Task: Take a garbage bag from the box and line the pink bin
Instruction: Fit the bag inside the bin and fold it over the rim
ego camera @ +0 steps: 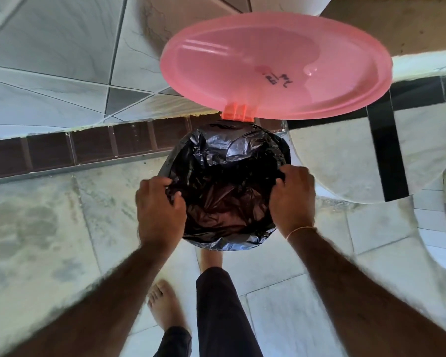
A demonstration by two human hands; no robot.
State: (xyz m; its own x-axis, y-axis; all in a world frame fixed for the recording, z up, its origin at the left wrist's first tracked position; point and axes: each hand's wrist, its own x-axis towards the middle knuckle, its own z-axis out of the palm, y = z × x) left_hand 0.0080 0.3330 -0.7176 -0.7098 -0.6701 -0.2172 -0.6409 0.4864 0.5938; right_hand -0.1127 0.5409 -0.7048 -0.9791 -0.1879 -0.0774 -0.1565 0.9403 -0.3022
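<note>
A black garbage bag [224, 181] lies inside the pink bin and is folded out over its rim, which hides the bin's body. The bin's pink lid [273, 68] stands raised on its hinge [238, 113] at the far side. My left hand [159, 210] grips the bag's edge at the left of the rim, fingers curled over the plastic. My right hand [291, 197] grips the bag's edge at the right of the rim in the same way. No box is in view.
The bin stands on a pale tiled floor [49, 228] close to a wall with a dark brown skirting strip [88, 148]. A white rounded fixture with black bands [371, 155] stands to the right. My bare feet and dark trouser legs [222, 313] are just below the bin.
</note>
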